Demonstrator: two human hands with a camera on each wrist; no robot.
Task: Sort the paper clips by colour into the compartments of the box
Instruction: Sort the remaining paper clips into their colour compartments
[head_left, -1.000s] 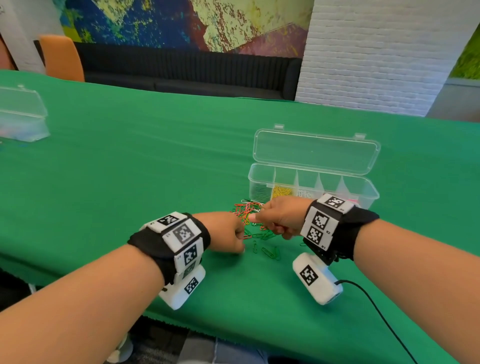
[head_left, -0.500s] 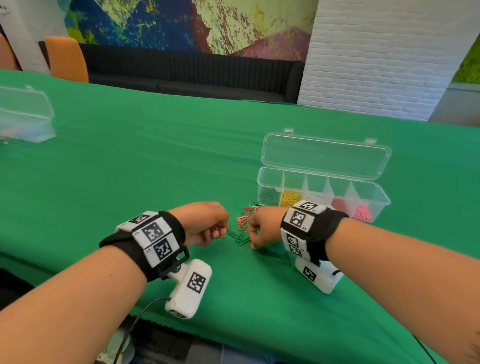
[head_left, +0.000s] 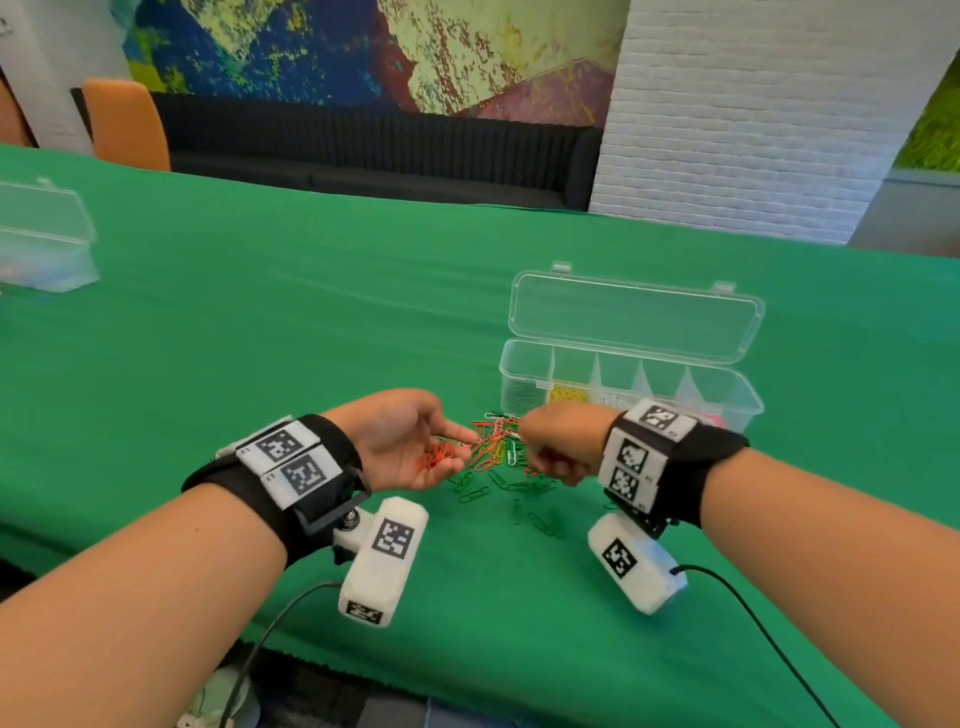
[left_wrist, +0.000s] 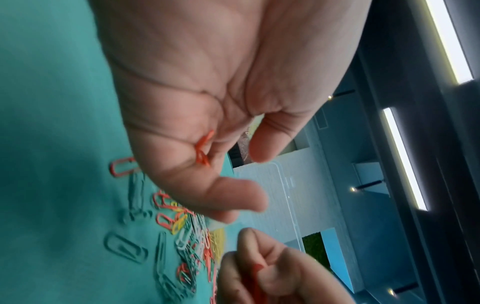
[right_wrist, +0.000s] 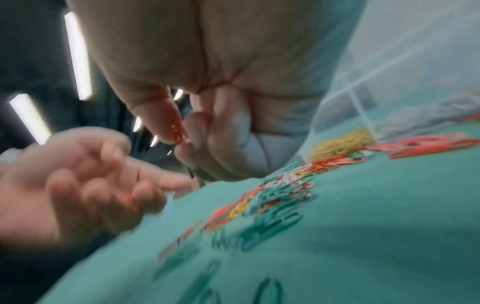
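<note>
Pinched between the right hand's (head_left: 558, 441) thumb and fingertips, a red paper clip (right_wrist: 177, 131) hangs at frame centre above the upturned, relaxed left hand (head_left: 410, 441) cradling loose red clips (head_left: 435, 459), which could spill into the mixed pile (head_left: 496, 441) if that palm tips.

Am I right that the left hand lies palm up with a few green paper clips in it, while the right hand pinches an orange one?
Not quite: the clips in the left hand are orange paper clips, not green, as the left wrist view shows. The rest holds: the palm faces up, and the right hand pinches an orange clip.
</note>
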